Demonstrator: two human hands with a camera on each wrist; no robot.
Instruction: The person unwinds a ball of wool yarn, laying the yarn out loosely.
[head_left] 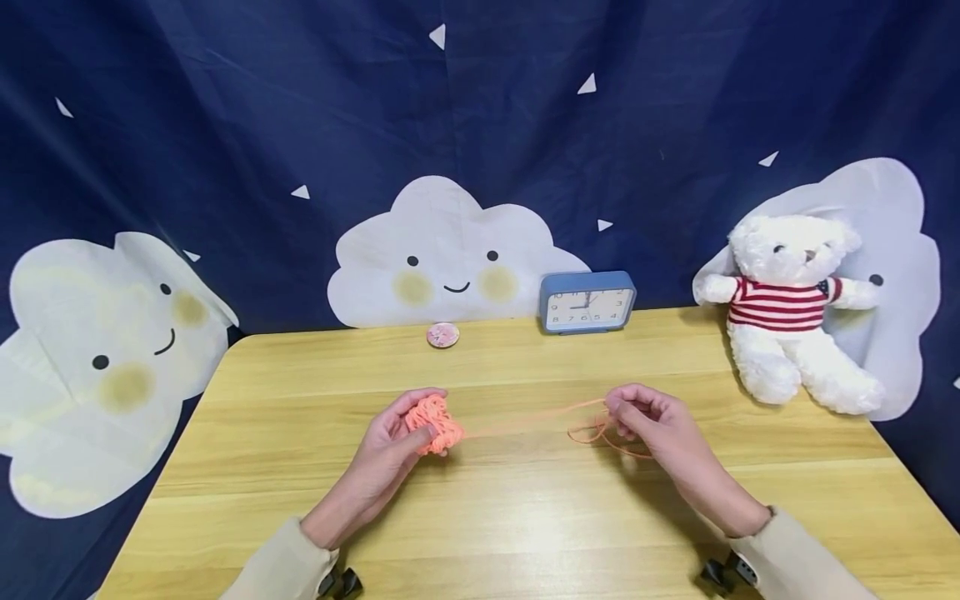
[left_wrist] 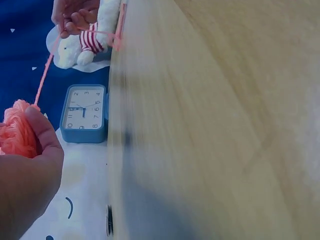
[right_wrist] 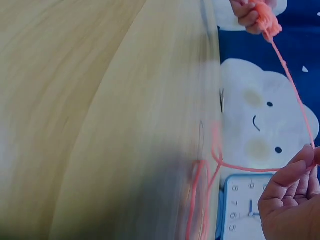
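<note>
A bundle of coral-orange yarn is gripped by my left hand, thumb on its near side and fingers behind. From the bundle a strand stretches over to my right hand, which pinches it between thumb and fingertips. The loose tail of yarn drops from the right hand in loops onto the table. In the left wrist view the yarn bundle looks fluffy, with the thumb pressed along its edge. Both hands are raised above the tabletop, apart from each other.
On the wooden table, a blue clock and a small round pink tin-like disc stand at the back edge. A white teddy bear in a striped shirt sits at the back right. A dark blue curtain hangs behind.
</note>
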